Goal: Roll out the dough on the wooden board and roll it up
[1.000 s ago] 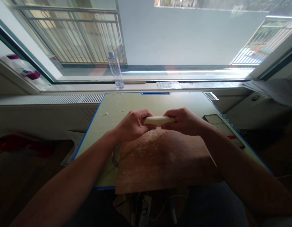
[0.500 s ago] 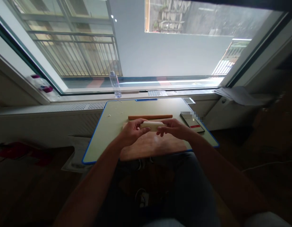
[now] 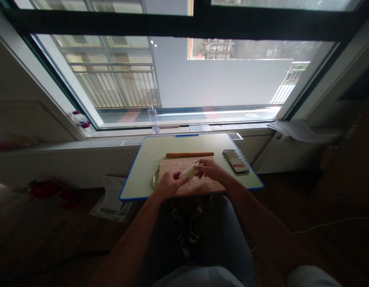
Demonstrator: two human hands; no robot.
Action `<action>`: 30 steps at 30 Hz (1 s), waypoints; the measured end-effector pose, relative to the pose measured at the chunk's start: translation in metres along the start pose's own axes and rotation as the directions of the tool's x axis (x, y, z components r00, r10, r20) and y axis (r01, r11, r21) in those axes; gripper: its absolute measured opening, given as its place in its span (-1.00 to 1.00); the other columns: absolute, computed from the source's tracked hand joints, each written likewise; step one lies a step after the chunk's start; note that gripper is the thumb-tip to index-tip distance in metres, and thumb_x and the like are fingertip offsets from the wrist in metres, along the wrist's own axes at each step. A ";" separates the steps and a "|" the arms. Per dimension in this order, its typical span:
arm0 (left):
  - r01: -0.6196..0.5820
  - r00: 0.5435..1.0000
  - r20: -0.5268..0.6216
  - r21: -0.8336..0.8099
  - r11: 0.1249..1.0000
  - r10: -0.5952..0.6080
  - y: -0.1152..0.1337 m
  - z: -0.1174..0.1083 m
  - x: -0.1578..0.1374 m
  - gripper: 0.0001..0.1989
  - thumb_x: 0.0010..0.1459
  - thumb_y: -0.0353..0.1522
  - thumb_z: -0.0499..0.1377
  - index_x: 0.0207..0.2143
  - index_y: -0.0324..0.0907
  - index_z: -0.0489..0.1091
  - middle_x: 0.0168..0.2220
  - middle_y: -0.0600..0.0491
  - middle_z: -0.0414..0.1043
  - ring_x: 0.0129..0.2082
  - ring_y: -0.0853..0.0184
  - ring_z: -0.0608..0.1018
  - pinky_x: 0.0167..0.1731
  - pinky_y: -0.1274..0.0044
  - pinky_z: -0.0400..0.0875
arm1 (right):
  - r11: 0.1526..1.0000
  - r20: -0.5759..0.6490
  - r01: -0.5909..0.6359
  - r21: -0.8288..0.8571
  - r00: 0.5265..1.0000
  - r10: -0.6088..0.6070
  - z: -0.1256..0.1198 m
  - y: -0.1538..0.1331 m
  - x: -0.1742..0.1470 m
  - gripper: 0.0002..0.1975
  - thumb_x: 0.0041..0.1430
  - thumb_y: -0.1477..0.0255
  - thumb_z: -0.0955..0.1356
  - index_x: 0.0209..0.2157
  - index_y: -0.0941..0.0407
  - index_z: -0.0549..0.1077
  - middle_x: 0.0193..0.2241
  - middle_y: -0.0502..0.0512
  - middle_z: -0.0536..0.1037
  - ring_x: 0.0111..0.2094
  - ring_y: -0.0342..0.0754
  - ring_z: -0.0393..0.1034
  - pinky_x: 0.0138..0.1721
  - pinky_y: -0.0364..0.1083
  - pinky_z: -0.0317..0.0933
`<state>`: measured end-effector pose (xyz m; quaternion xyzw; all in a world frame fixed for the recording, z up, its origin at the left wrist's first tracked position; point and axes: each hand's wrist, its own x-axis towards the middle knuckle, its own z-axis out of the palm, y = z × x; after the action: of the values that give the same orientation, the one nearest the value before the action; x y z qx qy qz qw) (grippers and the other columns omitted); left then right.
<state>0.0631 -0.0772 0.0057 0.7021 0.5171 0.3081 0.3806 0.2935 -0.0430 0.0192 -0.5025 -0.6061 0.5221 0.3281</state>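
Note:
A pale, smooth roll of dough (image 3: 189,171) is held between my two hands over a wooden cutting board (image 3: 202,186). My left hand (image 3: 170,183) is closed on its nearer left end. Fingers of my right hand (image 3: 209,169) wrap the upper right end, so the roll lies at a slant. Whitish smears, like flour, mark the board behind it. Beyond the board a brown wooden rolling pin (image 3: 189,154) lies crosswise. The board's metal handle (image 3: 156,177) sticks out on the left side.
The board rests on a small pale table (image 3: 139,181) with a blue edge. A dark flat object, partly blurred out (image 3: 238,162), lies at its right. A clear bottle (image 3: 154,119) stands on the windowsill, with papers (image 3: 292,130) farther right. My legs are under the table's near edge.
The dough has gone from level to slanted, its right end now farther away, and both hands have turned with it. My head view has shifted, showing more of the board and window frame.

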 end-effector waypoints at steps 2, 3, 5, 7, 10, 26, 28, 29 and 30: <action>0.088 0.996 -0.025 0.124 0.988 -0.086 -0.002 -0.001 0.010 -0.61 0.22 -0.06 0.28 -0.12 -0.17 0.63 -0.30 0.02 0.65 -0.28 0.21 0.61 -0.28 0.46 0.40 | 0.989 -0.003 -0.088 -0.115 0.996 0.088 0.002 0.001 0.025 -0.81 0.32 0.34 0.44 -0.16 0.18 0.53 -0.53 -0.03 0.57 -0.56 -0.16 0.45 -0.53 -0.22 0.19; 0.133 0.991 -0.031 0.170 0.976 -0.130 -0.003 -0.001 0.014 -0.62 0.24 -0.09 0.27 -0.06 -0.16 0.62 -0.27 0.02 0.66 -0.28 0.21 0.62 -0.27 0.46 0.40 | 0.981 -0.005 -0.092 -0.174 0.996 0.092 0.002 0.002 0.036 -0.84 0.34 0.38 0.41 -0.12 0.16 0.54 -0.50 -0.03 0.59 -0.54 -0.15 0.46 -0.51 -0.22 0.22; 0.206 0.979 -0.057 0.264 0.942 -0.198 -0.005 -0.003 0.023 -0.60 0.24 -0.16 0.29 0.08 -0.11 0.58 -0.19 0.00 0.67 -0.21 0.18 0.64 -0.19 0.43 0.41 | 0.947 0.009 -0.072 -0.314 0.997 0.079 0.000 0.003 0.052 -0.87 0.35 0.40 0.40 -0.13 0.14 0.56 -0.43 0.02 0.63 -0.45 -0.11 0.51 -0.46 -0.19 0.25; 0.201 0.979 -0.068 0.358 0.912 -0.190 -0.006 -0.004 0.029 -0.55 0.16 -0.23 0.37 0.12 -0.02 0.56 -0.06 -0.01 0.66 -0.06 0.13 0.63 -0.05 0.37 0.42 | 0.880 0.020 -0.046 -0.473 0.998 0.063 -0.005 0.003 0.060 -0.83 0.36 0.34 0.39 -0.14 0.11 0.59 -0.42 0.04 0.64 -0.40 -0.06 0.51 -0.43 -0.15 0.20; 0.152 0.987 -0.028 0.475 0.867 -0.158 -0.003 -0.006 0.037 -0.71 0.16 -0.25 0.38 -0.05 0.00 0.58 -0.05 0.00 0.65 0.03 0.04 0.58 0.07 0.23 0.36 | 0.831 0.099 -0.035 -0.555 0.989 0.108 -0.012 -0.003 0.064 -0.78 0.35 0.27 0.41 -0.08 0.06 0.61 -0.37 0.04 0.66 -0.33 -0.01 0.51 -0.37 -0.12 0.15; 0.067 0.997 -0.080 0.623 0.780 -0.022 -0.003 0.019 0.015 -0.59 0.26 -0.04 0.29 0.04 -0.05 0.52 0.00 -0.13 0.64 0.03 -0.08 0.56 0.02 0.14 0.30 | 0.895 0.020 -0.035 -0.444 0.999 0.049 0.006 -0.001 0.035 -0.75 0.41 0.25 0.35 0.00 0.04 0.55 -0.32 0.06 0.67 -0.31 0.00 0.51 -0.28 -0.08 0.21; 0.044 0.998 -0.054 0.639 0.768 -0.013 0.005 0.023 0.015 -0.71 0.31 -0.15 0.24 -0.01 -0.08 0.50 -0.01 -0.13 0.64 0.06 -0.05 0.57 0.03 0.17 0.32 | 0.957 0.011 0.015 -0.289 1.000 -0.012 0.014 0.004 0.016 -0.74 0.43 0.22 0.33 0.01 0.05 0.49 -0.40 -0.02 0.63 -0.38 -0.04 0.49 -0.30 -0.10 0.24; 0.048 0.998 -0.056 0.638 0.769 -0.015 0.009 0.024 0.014 -0.76 0.31 -0.21 0.23 -0.04 -0.09 0.49 -0.03 -0.12 0.64 0.06 -0.03 0.57 0.03 0.19 0.33 | 0.973 -0.007 0.036 -0.227 0.999 -0.038 0.017 0.005 0.006 -0.74 0.44 0.22 0.32 0.03 0.05 0.45 -0.41 -0.05 0.62 -0.41 -0.06 0.48 -0.30 -0.10 0.25; 0.062 0.997 -0.067 0.632 0.772 -0.025 0.013 0.024 0.014 -0.79 0.31 -0.26 0.23 -0.04 -0.09 0.48 -0.04 -0.10 0.64 0.06 -0.01 0.59 0.04 0.22 0.35 | 0.978 -0.039 0.049 -0.204 0.998 -0.058 0.019 0.006 -0.003 -0.73 0.43 0.22 0.32 0.04 0.05 0.43 -0.40 -0.06 0.62 -0.41 -0.07 0.48 -0.30 -0.10 0.27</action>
<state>0.0929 -0.0715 0.0051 0.7684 0.6168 0.1261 0.1149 0.2782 -0.0515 0.0096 -0.5284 -0.6618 0.4372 0.3027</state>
